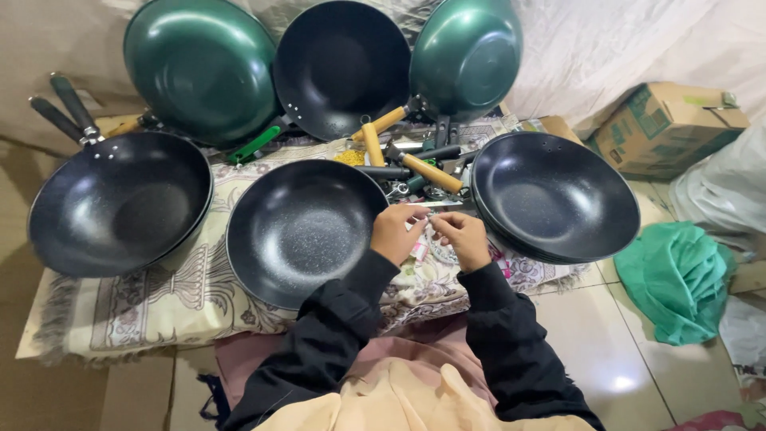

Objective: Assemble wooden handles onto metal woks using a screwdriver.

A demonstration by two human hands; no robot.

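My left hand (396, 232) and my right hand (463, 239) meet just right of a black speckled wok (299, 231) on a patterned cloth (152, 303). Both hands pinch a small metallic piece (428, 216) between their fingertips; it is too small to make out. A small pink-and-white packet (420, 251) lies under my left hand. Loose handles, wooden (431, 172) and black (383, 171), lie in a heap just beyond my hands. Black sleeves cover both my arms.
A stack of black woks (554, 195) sits to the right and another black wok (120, 203) to the left. Two green woks (199, 68) (467, 56) and a black one (341, 68) lean at the back. A cardboard box (666, 128) and green cloth (678, 275) lie at right.
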